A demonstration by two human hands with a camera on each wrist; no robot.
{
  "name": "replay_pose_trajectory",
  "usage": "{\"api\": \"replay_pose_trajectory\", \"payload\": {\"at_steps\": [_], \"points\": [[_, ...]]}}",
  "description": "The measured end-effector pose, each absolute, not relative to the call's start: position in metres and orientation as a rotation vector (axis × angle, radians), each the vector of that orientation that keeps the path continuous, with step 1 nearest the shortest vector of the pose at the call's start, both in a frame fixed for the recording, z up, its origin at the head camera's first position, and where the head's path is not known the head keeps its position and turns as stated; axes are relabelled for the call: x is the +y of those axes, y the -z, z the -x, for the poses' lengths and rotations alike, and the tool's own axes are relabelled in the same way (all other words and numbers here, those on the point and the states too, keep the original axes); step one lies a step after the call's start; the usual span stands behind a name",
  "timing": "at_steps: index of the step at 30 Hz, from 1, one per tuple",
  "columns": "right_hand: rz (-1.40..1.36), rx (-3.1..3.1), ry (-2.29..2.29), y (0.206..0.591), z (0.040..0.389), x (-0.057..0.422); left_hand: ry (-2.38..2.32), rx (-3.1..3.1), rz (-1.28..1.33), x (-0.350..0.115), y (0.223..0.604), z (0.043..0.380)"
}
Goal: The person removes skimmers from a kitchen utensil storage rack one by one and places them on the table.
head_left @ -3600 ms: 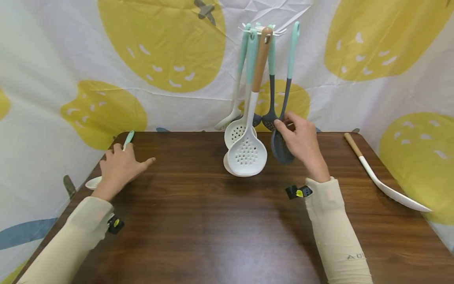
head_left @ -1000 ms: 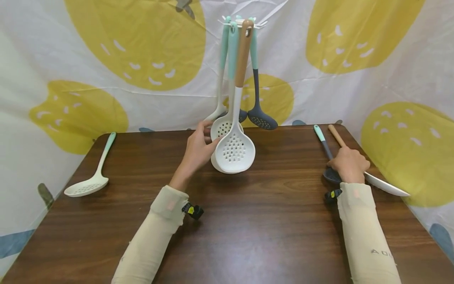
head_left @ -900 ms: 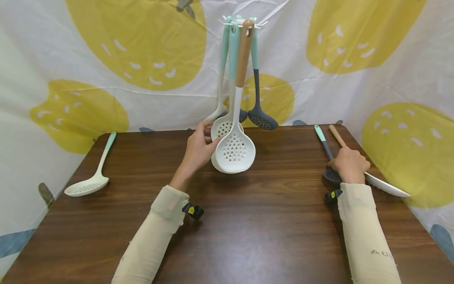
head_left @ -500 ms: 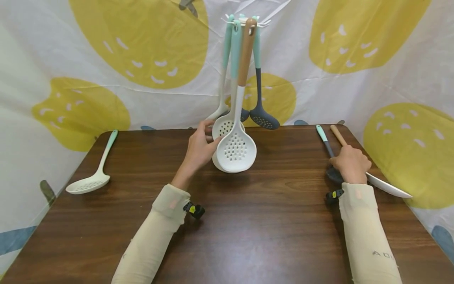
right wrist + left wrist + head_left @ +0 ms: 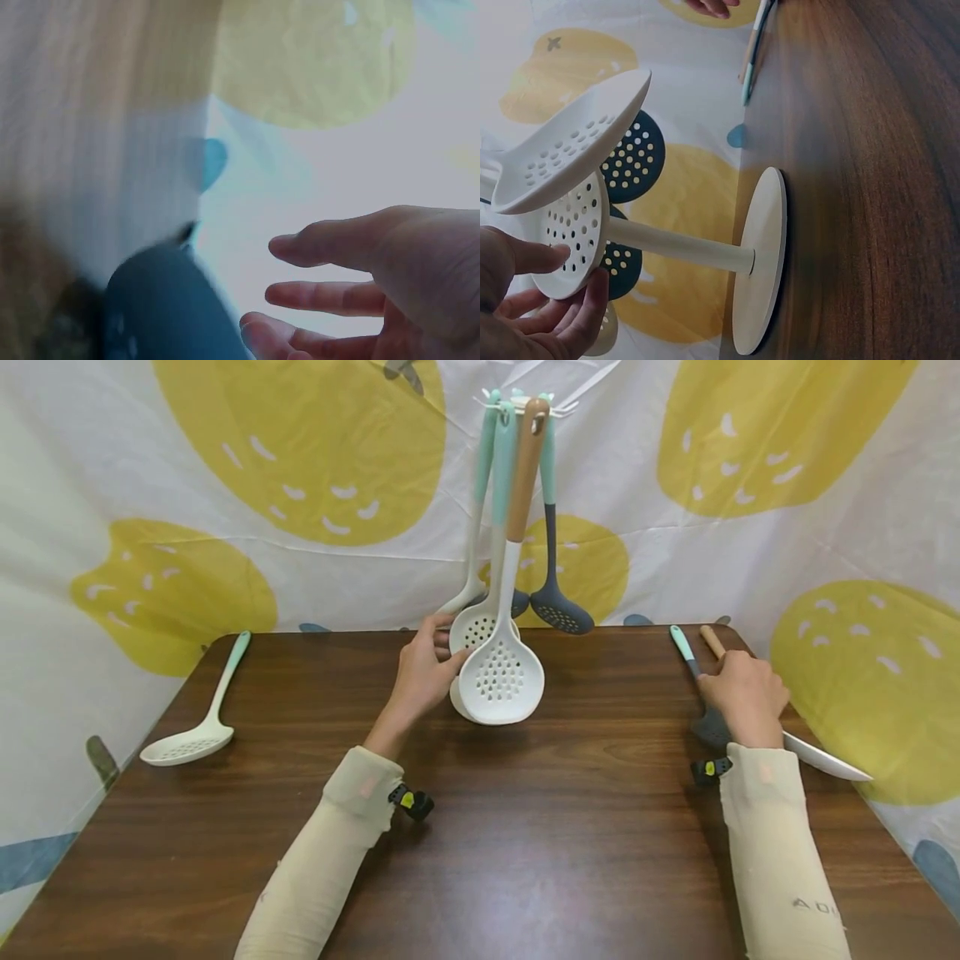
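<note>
Pinching a skimmer [image 5: 471, 628] with the left hand [image 5: 424, 670], a person held the right hand [image 5: 748, 693] loosely spread

The left thumb lay on the skimmer's perforated face, fingers curled behind its edge. It hung by a mint handle from a white rack [image 5: 761, 281] on the bench [image 5: 525, 827], behind a wooden-handled slotted spoon [image 5: 501, 681]. The right thumb and fingers were parted, apart from a dark ladle [image 5: 710, 727] just beside them. Near it lay a white utensil [image 5: 823, 757], partly hidden by that hand.

wooden-handled utensil [image 5: 821, 757]: middle hidden by right hand [image 5: 747, 695] | dark utensil [image 5: 169, 307]: blurred
</note>
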State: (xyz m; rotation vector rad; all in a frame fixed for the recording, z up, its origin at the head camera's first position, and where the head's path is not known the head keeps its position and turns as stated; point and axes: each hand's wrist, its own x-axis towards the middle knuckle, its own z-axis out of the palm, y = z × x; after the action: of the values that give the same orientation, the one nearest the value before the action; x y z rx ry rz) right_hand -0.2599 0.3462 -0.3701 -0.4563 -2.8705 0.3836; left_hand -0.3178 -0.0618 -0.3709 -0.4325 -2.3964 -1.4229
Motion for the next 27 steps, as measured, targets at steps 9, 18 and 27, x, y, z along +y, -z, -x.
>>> {"api": "replay_pose_trajectory", "payload": {"at_steps": [9, 18, 27], "points": [[0.365, -2.788, -0.397, 0.351, 0.253, 0.333, 1.392, -2.383, 0.436, -0.066, 0.370, 0.319], [0.351, -2.772, -0.405, 0.335, 0.246, 0.324, 1.429, -2.340, 0.393, -0.072, 0.366, 0.319], [0.331, -2.765, -0.438, 0.332, 0.244, 0.320, 1.358, -2.325, 0.299, -0.083, 0.361, 0.318]]}}
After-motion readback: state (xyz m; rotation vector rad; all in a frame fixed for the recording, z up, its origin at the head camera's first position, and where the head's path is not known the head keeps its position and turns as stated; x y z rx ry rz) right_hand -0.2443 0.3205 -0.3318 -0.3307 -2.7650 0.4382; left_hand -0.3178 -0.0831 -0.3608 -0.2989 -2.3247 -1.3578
